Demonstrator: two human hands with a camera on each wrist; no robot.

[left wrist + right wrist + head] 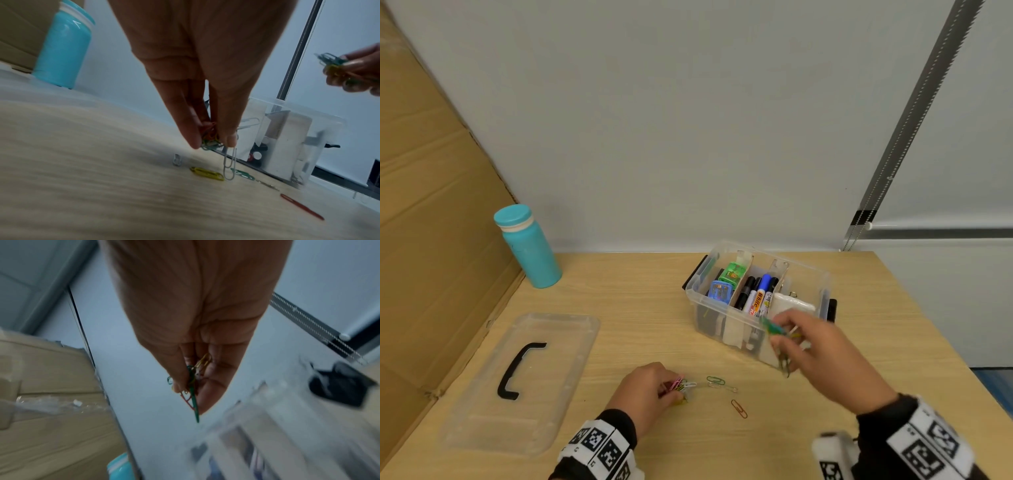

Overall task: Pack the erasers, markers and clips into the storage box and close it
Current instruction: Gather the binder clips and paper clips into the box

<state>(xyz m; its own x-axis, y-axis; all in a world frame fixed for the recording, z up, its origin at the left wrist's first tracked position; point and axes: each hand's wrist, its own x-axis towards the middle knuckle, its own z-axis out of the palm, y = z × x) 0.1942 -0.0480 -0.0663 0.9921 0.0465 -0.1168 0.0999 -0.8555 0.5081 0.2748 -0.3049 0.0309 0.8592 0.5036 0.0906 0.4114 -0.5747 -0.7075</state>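
- Pinching a bunch of coloured paper clips between thumb and fingertips, the right hand sits raised at the near right corner of the clear storage box; clips stick out green, yellow, red below the fingers, blurred in the head view.
- Left hand is low over the wooden table, fingers narrow, w/ thumb and fingertips closed on a second clip cluster; one grey clip dangles from it to the tabletop.
- Loose clips on the table just beyond the left fingertips: yellow clip, green clip, a small silver one; a red clip lies farther to the right, apart.
- Box is open, 3 compartments: erasers (blue + green) in the left one, markers in the middle, white stuff in the right one nearest the right hand; can't tell what it is.
- Lid w/ black handle lies flat, well left of the left hand.
- Teal bottle stands far left by the cardboard, away from both hands.
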